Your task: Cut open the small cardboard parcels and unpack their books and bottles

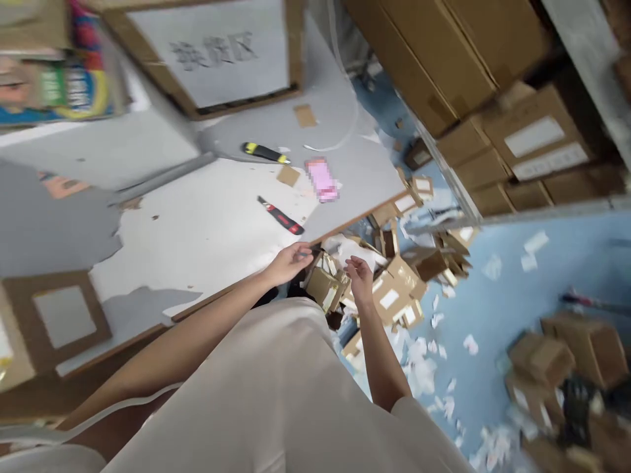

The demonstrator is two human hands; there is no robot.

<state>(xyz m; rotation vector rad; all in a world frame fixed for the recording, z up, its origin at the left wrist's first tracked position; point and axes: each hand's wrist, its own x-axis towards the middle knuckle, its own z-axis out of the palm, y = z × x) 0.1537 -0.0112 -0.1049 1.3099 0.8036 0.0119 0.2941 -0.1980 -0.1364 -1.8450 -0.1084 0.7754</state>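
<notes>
Loose off-white shirt, its short right sleeve ending near the bare elbow

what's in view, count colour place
table: one, white and grey, left
red cutter: one, red-black, near table edge
yellow cutter: one, yellow-black, farther in
pixelated item: one, pink, beside yellow cutter
card pieces: two, brown, near yellow cutter
sign box: one, brown and white, upper left
printed package: one, multicoloured, upper left corner
labelled box: one, brown, lower left
cable: at least one, white, upper centre
floor: one, blue, right
shelf: one, grey, upper right
cartons: many, brown, shelf and floor
paper scraps: many, white, floor
shirt: one, pale, bottom centre
left hand: one, bare, table edge
right hand: one, bare, by cartons
</notes>
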